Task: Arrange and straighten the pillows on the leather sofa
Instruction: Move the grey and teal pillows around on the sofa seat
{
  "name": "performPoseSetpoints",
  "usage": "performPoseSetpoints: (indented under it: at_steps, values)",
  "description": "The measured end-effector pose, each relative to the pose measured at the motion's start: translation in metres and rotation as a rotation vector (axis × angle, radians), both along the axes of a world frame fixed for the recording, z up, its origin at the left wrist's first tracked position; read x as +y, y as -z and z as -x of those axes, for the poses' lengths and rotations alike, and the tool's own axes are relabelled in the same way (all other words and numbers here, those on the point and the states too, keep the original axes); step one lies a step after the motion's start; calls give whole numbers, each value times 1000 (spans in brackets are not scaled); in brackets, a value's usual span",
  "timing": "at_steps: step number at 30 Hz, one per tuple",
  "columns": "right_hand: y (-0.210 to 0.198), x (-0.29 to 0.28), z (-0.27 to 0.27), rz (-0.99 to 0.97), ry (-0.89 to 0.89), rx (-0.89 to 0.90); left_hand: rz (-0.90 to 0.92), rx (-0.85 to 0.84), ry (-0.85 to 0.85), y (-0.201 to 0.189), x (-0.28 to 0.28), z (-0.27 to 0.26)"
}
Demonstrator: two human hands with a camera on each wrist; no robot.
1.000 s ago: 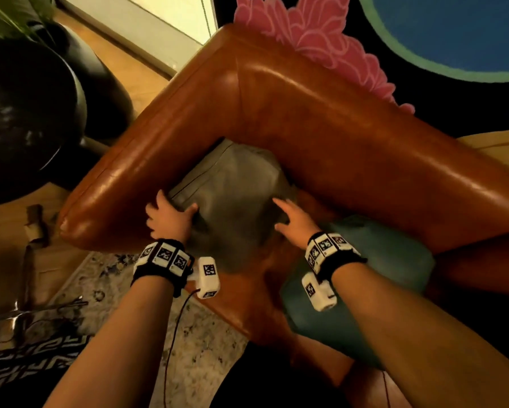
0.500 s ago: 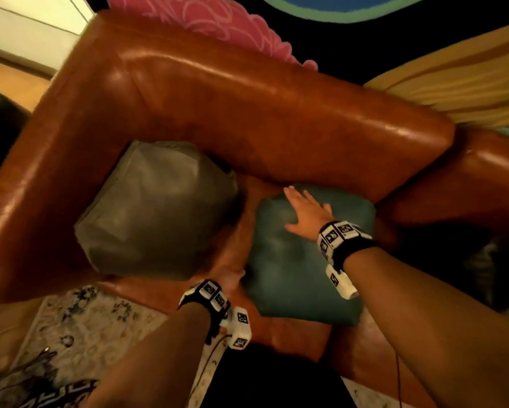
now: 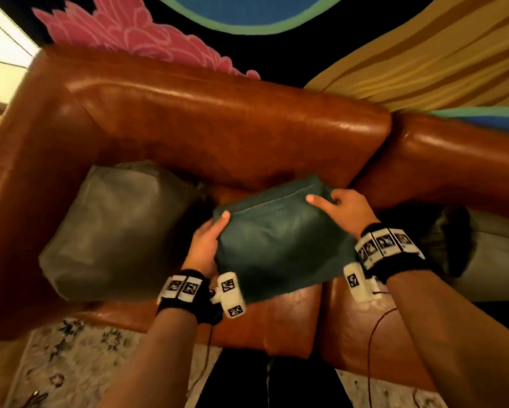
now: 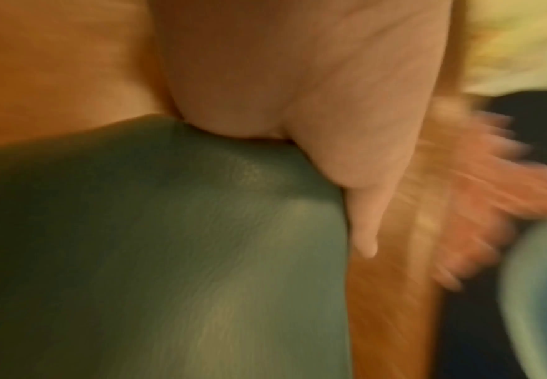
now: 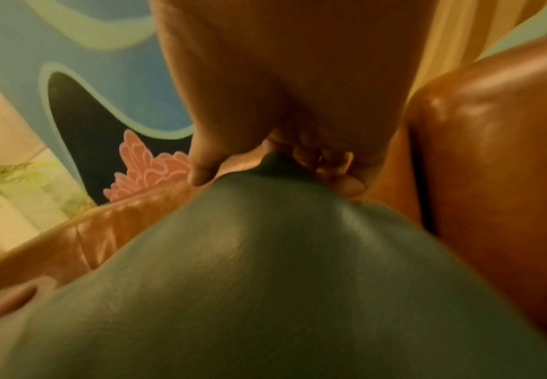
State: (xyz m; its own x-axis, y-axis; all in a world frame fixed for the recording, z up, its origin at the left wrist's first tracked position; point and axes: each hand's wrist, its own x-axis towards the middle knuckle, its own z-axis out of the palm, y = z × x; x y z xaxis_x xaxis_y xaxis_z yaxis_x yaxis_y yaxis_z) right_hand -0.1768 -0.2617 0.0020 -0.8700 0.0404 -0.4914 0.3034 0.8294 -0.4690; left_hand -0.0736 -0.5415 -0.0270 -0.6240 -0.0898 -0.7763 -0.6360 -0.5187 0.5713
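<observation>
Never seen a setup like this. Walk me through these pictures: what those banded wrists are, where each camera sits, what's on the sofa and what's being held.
No machine here: a person works with bare hands, wearing wrist bands that carry small cameras. The wide picture comes from a camera on the person's head, looking down. The two close pictures each look along one hand from its wrist, so they show mostly palm and pillow, and are blurry.

On the brown leather sofa lie two pillows. The grey pillow sits in the corner, untouched. The teal pillow is held from both sides: the left hand grips its left edge with the thumb on top, and the right hand pinches its upper right corner, as the right wrist view shows up close. Behind the sofa is a colourful wall painting.
</observation>
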Motion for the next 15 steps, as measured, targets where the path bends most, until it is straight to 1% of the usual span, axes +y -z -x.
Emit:
performPoseSetpoints:
  at_steps: [2, 4, 6, 7, 8, 9, 11, 12, 13, 15]
  values:
    - [9, 15, -26, 90, 201, -37, 137, 93, 96, -11, -7, 23]
    - [36, 23, -48, 208, 350, -84, 304, 128, 226, -14, -9, 40]
    - [48, 13, -55, 277, 381, -71, 478, 91, 298, -12, -8, 52]
    - [44, 6, -51, 270, 362, -38, 521, 77, 300, -13, -9, 59]
    - [35, -1, -45, 271, 347, 19, 511, 91, 294, -20, -10, 66]
    - [25, -6, -37, 311, 355, 83, 453, 119, 266, -26, -14, 72]
    - [10, -7, -22, 437, 408, 205, 315, 188, 197, -38, -24, 85]
    - [8, -7, -16, 482, 408, 232, 294, 207, 177, -43, -29, 90]
    - [4, -9, -15, 499, 405, 225, 306, 207, 170, -42, -34, 94]
    - [11, -19, -20, 444, 409, 91, 382, 162, 200, -35, -39, 101]
